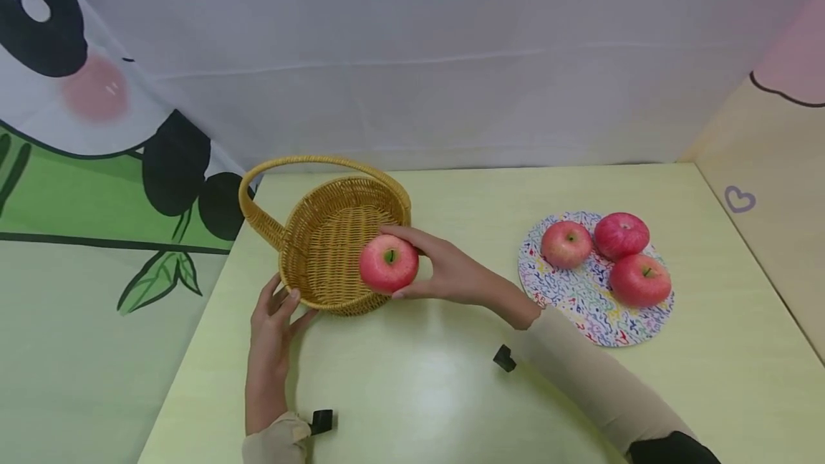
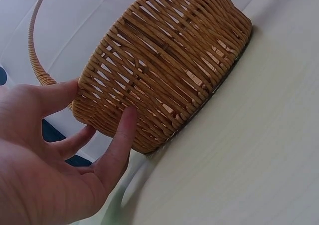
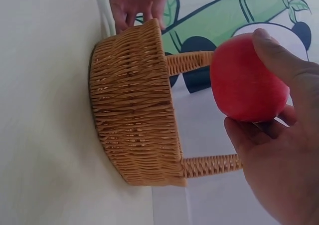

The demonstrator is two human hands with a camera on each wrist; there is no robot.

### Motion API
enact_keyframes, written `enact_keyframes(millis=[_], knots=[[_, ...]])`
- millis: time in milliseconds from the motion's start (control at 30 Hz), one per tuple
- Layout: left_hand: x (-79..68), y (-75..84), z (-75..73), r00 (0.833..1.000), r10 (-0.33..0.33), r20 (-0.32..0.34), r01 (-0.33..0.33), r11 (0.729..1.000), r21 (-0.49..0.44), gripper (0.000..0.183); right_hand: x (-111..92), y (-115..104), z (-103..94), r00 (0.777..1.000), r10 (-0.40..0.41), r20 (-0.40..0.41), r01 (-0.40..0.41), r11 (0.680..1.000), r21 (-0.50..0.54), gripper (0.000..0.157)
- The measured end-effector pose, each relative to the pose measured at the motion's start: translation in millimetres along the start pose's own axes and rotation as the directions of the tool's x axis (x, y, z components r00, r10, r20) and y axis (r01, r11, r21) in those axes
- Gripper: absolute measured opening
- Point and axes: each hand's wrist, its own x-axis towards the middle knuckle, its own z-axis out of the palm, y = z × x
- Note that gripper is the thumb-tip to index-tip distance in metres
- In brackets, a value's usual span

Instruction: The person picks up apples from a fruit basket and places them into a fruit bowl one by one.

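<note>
A red apple [image 1: 389,264] with a green stem is held between the thumb and fingers of my right hand [image 1: 445,271], over the right side of the wicker basket [image 1: 344,242]. From the right wrist view, the apple [image 3: 246,80] is above rim height, apart from the basket wall [image 3: 134,105]. My left hand [image 1: 269,339] is at the basket's near left side. Close up, one fingertip of that hand [image 2: 55,170] touches the rim and another lies against the woven outer wall [image 2: 164,60].
Three more apples [image 1: 638,281] rest on a round, colourful patterned mat [image 1: 580,306] at the right of the pale table [image 1: 412,392]. The basket's arched handle [image 1: 316,160] rises toward the back. Behind stands a white cloth backdrop [image 1: 451,106], with a cartoon panel [image 1: 77,192] at left.
</note>
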Motion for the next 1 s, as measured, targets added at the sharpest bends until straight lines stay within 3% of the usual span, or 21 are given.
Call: enact_keyframes(millis=[267,533,800,1000], knots=[[-1.8,-0.8,1.5,1.000,0.015,0.009,-0.015,1.000,0.001,0.064,-33,-3,-8.4,0.991,0.027,-0.132,-0.027,1.000,-0.002,0.092],[0.8,-0.2,3.4,1.000,0.021,0.017,-0.021,1.000,-0.002,0.063,-63,-3,-11.8,0.955,0.063,-0.290,-0.079,0.996,-0.045,0.092],[0.3,0.1,2.7,1.000,0.009,0.009,-0.009,1.000,0.004,0.063,-94,1,-13.0,0.878,0.091,-0.470,-0.156,0.982,-0.103,0.094],[-0.1,-0.4,1.2,1.000,0.012,-0.003,-0.012,1.000,-0.003,0.062,-110,8,-15.4,0.787,0.095,-0.609,-0.217,0.968,-0.129,0.097]])
